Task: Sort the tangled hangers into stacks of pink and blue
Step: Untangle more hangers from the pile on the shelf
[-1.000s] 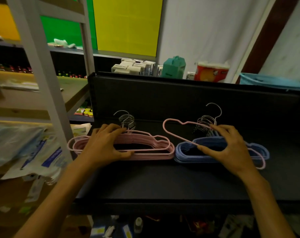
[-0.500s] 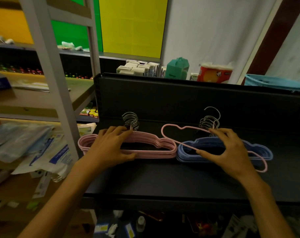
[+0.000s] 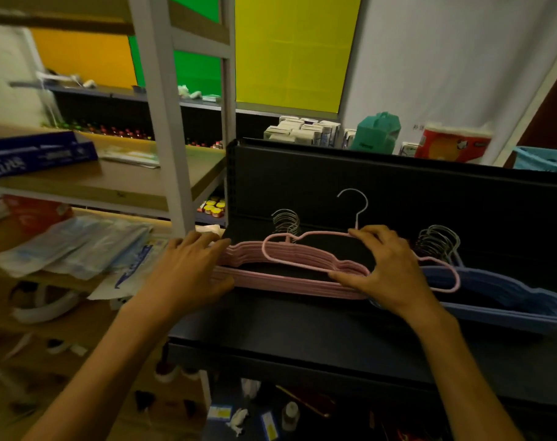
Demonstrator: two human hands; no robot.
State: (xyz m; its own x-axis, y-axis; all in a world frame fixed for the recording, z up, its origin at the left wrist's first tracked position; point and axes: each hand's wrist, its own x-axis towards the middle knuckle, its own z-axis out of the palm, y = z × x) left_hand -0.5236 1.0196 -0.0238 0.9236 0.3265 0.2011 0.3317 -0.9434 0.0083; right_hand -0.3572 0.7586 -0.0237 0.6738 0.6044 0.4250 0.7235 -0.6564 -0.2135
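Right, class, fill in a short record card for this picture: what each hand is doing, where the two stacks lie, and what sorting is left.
left hand: rests on the pink stack, at its left end
right hand: holds a single pink hanger above the stacks
blue stack: right of the pink stack, on the black shelf
left to do: lay the hanger on the pink stack

Dim room, white wall (image 3: 446, 58), grey shelving (image 3: 162, 122)

One hanger stack (image 3: 280, 283) lies left of the other stack (image 3: 506, 300) on the shelf (image 3: 302, 332)
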